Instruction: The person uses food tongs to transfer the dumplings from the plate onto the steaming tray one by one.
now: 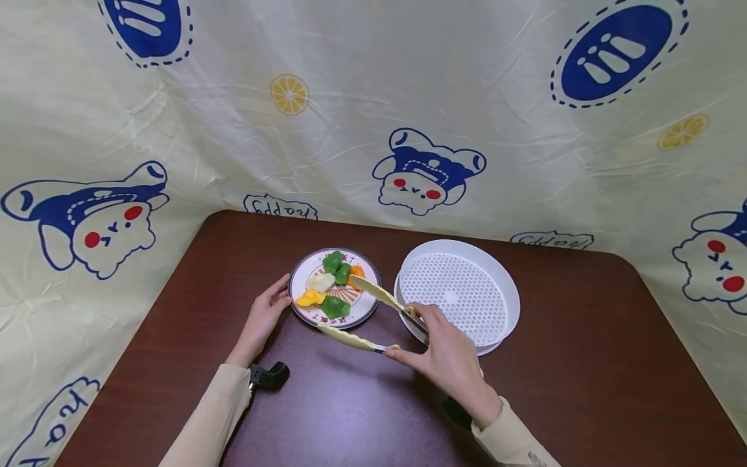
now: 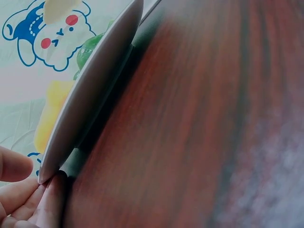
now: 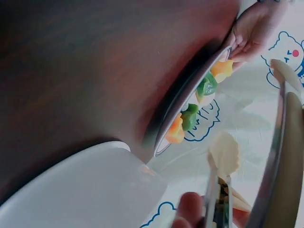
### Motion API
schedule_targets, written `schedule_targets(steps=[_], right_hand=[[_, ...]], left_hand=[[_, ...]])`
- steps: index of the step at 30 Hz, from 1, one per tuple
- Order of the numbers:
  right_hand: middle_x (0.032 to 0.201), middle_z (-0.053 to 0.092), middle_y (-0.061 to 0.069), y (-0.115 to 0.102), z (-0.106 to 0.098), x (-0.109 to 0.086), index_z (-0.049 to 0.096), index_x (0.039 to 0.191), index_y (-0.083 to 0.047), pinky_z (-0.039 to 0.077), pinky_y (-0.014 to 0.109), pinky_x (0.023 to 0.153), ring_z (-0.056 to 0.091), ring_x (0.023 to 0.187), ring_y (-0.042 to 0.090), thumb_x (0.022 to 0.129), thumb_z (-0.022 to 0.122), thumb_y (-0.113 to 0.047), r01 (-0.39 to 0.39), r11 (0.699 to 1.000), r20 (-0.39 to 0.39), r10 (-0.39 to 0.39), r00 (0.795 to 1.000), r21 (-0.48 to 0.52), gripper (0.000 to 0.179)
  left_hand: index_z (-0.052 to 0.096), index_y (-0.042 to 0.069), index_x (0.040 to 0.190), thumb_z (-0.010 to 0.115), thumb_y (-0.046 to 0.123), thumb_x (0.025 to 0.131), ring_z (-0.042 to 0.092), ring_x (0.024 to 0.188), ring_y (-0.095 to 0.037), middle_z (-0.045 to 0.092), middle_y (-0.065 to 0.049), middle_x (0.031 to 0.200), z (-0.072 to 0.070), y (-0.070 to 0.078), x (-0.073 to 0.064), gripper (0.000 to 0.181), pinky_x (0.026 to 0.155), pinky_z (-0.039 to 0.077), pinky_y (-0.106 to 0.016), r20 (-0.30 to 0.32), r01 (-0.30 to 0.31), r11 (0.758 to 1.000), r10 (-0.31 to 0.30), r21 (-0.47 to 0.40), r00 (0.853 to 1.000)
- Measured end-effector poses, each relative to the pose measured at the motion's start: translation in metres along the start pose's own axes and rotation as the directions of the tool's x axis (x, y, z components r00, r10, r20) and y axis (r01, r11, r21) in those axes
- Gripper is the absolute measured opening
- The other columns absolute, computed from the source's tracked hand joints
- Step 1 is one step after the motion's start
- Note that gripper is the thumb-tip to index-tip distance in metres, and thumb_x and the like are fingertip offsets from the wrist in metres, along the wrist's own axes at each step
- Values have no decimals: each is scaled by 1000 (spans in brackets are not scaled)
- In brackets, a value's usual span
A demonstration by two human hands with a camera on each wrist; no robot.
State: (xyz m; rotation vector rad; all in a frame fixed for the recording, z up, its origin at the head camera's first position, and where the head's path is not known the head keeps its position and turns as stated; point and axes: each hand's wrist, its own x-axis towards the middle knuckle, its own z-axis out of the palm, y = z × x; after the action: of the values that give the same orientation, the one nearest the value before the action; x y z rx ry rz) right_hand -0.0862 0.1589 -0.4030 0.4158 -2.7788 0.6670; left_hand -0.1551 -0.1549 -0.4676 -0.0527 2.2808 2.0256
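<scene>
My left hand [image 1: 265, 318] holds the left rim of a round patterned plate [image 1: 300, 311], its fingertips at and under the edge in the left wrist view. On the plate lie several small shiny food-like pieces: green ones [image 1: 335, 307], a yellow one [image 1: 310, 298], a whitish one [image 1: 320, 282] and an orange one [image 1: 357, 270], partly covered by the tongs. My right hand [image 1: 452, 353] grips a pair of tongs [image 1: 344, 337] with cream, wavy-edged tips and metal arms. The tongs are spread, nothing between them; one tip overlaps the plate's right side, the other its front edge.
Right of the plate stands a white round basket [image 1: 510, 292] with a perforated bottom, set in a white outer bowl [image 1: 493, 349]. Everything rests on a dark brown table [image 1: 554, 402]. A cartoon-printed pale sheet [image 1: 338, 155] hangs behind it. A black band [image 1: 270, 376] sits on my left wrist.
</scene>
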Motion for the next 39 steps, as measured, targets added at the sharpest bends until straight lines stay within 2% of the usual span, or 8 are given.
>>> schedule_targets(steps=[3, 10, 18, 26, 31, 39], right_hand=[[104, 58, -4, 0, 0, 5, 58, 117, -16, 43, 32, 53, 55, 79, 14, 64, 80, -57, 23, 1000, 4, -23, 1000, 5, 71], [108, 60, 3, 1, 6, 15, 59, 117, -8, 49, 38, 65, 58, 91, 20, 66, 82, -49, 86, 996, 6, -86, 996, -1, 69], [110, 62, 5, -1, 10, 24, 59, 122, -8, 50, 40, 70, 60, 94, 22, 68, 82, -45, 90, 996, 10, -90, 996, 1, 69], [108, 64, 4, -7, 13, 28, 62, 119, -9, 50, 42, 70, 61, 93, 23, 69, 83, -39, 77, 997, 11, -77, 997, -1, 62], [106, 64, 2, -9, 17, 29, 63, 116, -10, 50, 41, 67, 61, 91, 22, 69, 84, -38, 92, 995, -4, -92, 996, -29, 59], [104, 65, 3, -9, 21, 33, 64, 114, -8, 50, 41, 72, 61, 92, 24, 71, 83, -33, 112, 993, -11, -112, 994, -38, 53]], left_hand=[[30, -2, 148, 44, 1, 98, 38, 132, -31, 31, -20, 150, 0, -1, 1, 51, 107, 30, -38, 4, 9, 1000, -9, 3, 1000], [30, -2, 148, 44, 0, 98, 39, 131, -31, 31, -19, 150, 1, -1, 1, 52, 107, 30, -36, 6, 9, 1000, -9, 2, 1000], [27, -1, 149, 45, -2, 97, 37, 132, -31, 29, -18, 152, -2, -1, 0, 55, 100, 35, -22, 37, -7, 1000, 8, -14, 999], [26, -1, 149, 45, -3, 96, 34, 134, -31, 26, -16, 153, -3, -3, 1, 57, 108, 29, -40, 61, 2, 1000, -2, -6, 998], [25, -1, 149, 45, -3, 96, 33, 134, -31, 25, -15, 154, -3, -4, 2, 57, 108, 28, -41, 66, 2, 1000, -2, -8, 998], [26, -1, 149, 45, -3, 96, 33, 134, -31, 26, -15, 154, -2, -4, 1, 56, 108, 28, -40, 62, -8, 1000, 8, -7, 998]])
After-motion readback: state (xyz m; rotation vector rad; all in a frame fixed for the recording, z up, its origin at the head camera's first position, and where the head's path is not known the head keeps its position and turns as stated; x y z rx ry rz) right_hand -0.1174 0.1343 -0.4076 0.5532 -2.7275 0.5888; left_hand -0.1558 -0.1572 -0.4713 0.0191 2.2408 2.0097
